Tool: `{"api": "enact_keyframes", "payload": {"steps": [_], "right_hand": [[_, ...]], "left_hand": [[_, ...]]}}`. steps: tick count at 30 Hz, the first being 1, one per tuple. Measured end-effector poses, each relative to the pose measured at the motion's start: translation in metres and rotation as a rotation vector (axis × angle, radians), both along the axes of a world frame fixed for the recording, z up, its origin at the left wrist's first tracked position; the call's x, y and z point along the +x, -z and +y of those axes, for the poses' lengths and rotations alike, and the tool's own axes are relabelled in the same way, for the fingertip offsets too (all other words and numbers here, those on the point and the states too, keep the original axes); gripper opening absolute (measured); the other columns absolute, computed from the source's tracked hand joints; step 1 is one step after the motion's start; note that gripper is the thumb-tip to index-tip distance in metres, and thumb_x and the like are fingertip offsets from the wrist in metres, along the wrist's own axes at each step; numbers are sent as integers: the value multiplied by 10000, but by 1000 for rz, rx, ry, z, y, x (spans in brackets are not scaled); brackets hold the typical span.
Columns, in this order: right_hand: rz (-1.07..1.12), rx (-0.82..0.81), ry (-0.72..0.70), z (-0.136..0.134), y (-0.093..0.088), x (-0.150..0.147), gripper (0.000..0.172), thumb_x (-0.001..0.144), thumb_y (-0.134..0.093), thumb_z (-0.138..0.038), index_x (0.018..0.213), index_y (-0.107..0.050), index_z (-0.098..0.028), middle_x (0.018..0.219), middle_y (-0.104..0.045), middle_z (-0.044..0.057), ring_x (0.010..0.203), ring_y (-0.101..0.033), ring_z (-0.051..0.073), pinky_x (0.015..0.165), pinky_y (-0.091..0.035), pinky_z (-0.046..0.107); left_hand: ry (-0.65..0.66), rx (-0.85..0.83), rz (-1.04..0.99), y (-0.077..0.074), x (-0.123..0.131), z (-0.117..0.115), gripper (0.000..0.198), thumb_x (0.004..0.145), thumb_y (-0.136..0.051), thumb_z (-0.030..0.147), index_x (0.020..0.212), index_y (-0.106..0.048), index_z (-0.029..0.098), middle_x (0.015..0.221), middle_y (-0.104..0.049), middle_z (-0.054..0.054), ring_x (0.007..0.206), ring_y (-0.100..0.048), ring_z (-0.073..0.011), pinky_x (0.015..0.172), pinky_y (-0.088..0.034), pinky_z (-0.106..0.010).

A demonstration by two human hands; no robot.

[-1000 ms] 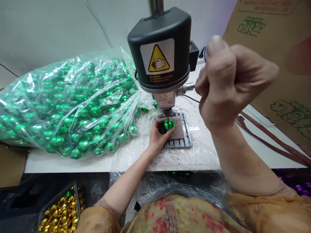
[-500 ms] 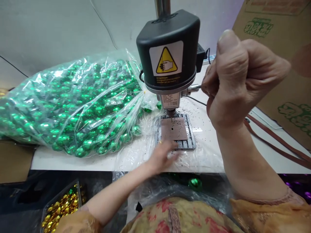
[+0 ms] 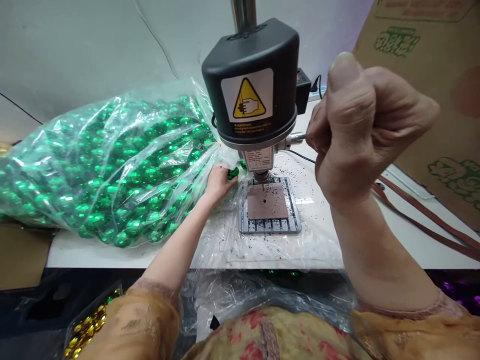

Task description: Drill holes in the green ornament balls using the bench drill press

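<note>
A small bench drill with a black head and a yellow warning label stands over a grey slotted base plate bearing a brown pad. My right hand is closed in a fist round the drill's feed lever. My left hand reaches to the mouth of a clear plastic bag full of shiny green beads and pinches one green bead just left of the drill bit. The pad itself has nothing on it.
A white tabletop under a plastic sheet carries dark drilling dust. A cardboard box leans at the right, with brown straps beside it. A tray of gold beads sits below left; purple beads show below right.
A second ago my left hand held a green bead on the pad under the bit. It then drew back to the table edge, and has now moved to the bag and picked another green bead.
</note>
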State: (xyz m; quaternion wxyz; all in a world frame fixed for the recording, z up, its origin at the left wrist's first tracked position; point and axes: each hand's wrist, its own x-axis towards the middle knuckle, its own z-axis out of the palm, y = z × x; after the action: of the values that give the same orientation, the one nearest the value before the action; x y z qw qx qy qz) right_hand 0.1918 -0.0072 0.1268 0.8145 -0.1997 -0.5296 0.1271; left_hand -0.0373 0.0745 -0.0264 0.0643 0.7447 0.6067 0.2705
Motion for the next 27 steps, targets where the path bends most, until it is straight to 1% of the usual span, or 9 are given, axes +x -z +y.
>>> {"api": "enact_keyframes", "payload": {"steps": [2, 4, 6, 9, 11, 13, 18, 21, 27], "right_hand": [[-5, -14, 12, -2, 0, 0, 413, 923, -561, -196, 525, -458, -157, 498, -421, -70, 489, -377, -17, 537, -314, 208], [-12, -19, 48, -3, 1, 0, 424, 926, -571, -235, 525, -456, -160, 495, -418, -72, 482, -374, -18, 527, -313, 204], [-22, -27, 89, -3, 1, 0, 438, 918, -589, -305, 524, -457, -167, 493, -421, -72, 471, -376, -15, 517, -323, 205], [-45, -21, 116, -3, 1, 0, 455, 904, -592, -382, 524, -448, -178, 491, -407, -75, 453, -370, -9, 515, -344, 210], [-61, -18, 118, -3, 1, 0, 455, 912, -577, -372, 526, -434, -178, 495, -397, -78, 443, -358, -12, 515, -349, 205], [-73, -21, 119, -3, 1, 0, 451, 926, -563, -340, 531, -423, -174, 500, -395, -79, 438, -347, -17, 515, -347, 198], [-56, 18, 88, -1, 1, 0, 461, 930, -579, -299, 528, -394, -168, 489, -377, -81, 429, -321, -16, 507, -323, 206], [-38, 35, 87, 1, 1, -1, 485, 911, -602, -373, 520, -396, -175, 467, -369, -83, 415, -303, -8, 495, -315, 223], [6, 75, 57, 4, -3, -2, 562, 865, -551, -592, 500, -433, -182, 424, -352, -75, 392, -282, 12, 451, -292, 246]], "left_hand": [[-12, -48, -270, -3, 3, -26, 351, 771, -756, 335, 1073, -665, 181, 894, -699, -56, 853, -644, -221, 785, -527, -337], [30, -136, -561, -5, 9, -51, 426, 827, -715, 439, 1157, -630, 185, 851, -678, -27, 743, -613, -157, 672, -503, -269], [88, -223, -767, -3, 18, -70, 473, 848, -692, 503, 1189, -624, 183, 881, -685, -36, 730, -603, -138, 625, -485, -243], [148, -310, -881, 6, 31, -83, 539, 808, -739, 541, 1194, -633, 180, 946, -702, -56, 793, -626, -148, 662, -500, -249], [181, -334, -885, 13, 37, -84, 571, 795, -758, 543, 1216, -625, 181, 968, -707, -58, 841, -642, -159, 729, -517, -269], [203, -328, -834, 18, 40, -82, 578, 805, -758, 529, 1245, -616, 183, 979, -708, -55, 866, -648, -163, 774, -521, -283], [217, -247, -645, 19, 47, -83, 522, 846, -730, 479, 1273, -625, 198, 1023, -714, -55, 834, -644, -157, 731, -517, -272], [208, -196, -563, 19, 52, -86, 483, 848, -732, 439, 1263, -637, 212, 1096, -713, -69, 874, -650, -168, 759, -526, -286], [216, -79, -437, 26, 66, -87, 479, 819, -764, 363, 1256, -628, 218, 1169, -680, -90, 1065, -643, -231, 921, -529, -370]]}}
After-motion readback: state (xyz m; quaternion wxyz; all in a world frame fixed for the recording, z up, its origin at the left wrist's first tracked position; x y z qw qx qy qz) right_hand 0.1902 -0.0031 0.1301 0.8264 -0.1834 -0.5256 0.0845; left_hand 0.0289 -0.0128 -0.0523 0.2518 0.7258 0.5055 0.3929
